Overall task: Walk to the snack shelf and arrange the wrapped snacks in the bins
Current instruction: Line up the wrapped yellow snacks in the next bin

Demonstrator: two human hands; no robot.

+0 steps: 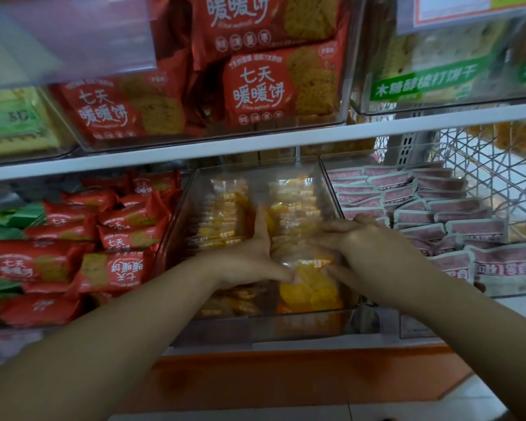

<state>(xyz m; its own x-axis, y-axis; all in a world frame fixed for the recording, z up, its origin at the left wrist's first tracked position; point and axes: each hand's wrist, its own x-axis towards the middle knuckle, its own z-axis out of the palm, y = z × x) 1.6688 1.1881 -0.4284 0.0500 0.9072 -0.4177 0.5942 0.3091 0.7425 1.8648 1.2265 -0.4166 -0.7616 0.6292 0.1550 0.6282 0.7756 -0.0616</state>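
A clear plastic bin point(327, 189) on the lower shelf holds two rows of yellow wrapped snacks point(225, 214). Both my hands are inside it, around the right row. My left hand point(249, 256) presses the row's left side, thumb at the front packet. My right hand point(359, 241) grips the same stack from the right, fingers over its top. The yellow snack stack point(304, 259) is squeezed between them. The packets under my palms are hidden.
Red wrapped snacks point(116, 238) fill the bin to the left, with green packets point(0, 223) beyond. Pink-and-white packets point(456, 220) fill the bin to the right. A wire basket point(492, 165) stands at far right. The white shelf board point(225, 147) above carries bins of red biscuit packs point(255, 86).
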